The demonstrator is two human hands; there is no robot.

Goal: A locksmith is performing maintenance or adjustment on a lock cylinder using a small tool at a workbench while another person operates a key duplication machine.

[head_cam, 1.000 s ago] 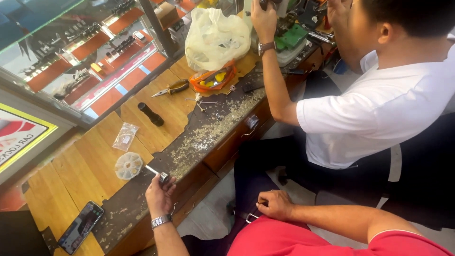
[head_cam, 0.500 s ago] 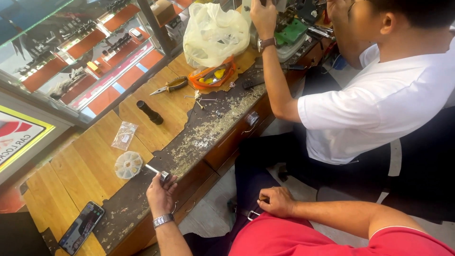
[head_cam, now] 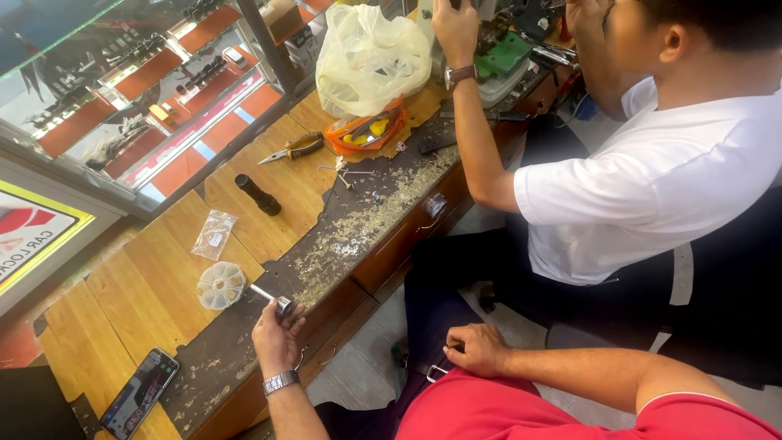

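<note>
At a scuffed workbench, the left hand grips a small metal cylinder beside a round parts box, the right hand curled on a lap, fitting work seemingly midway, steady alignment needed next.

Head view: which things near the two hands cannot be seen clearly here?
- Small metal tool in the left hand: its lower end is hidden by the fingers.
- Right hand: its curled fingers hide whatever is under them.
- Round clear box: contents too small to tell.
- Phone: screen blurred.
</note>
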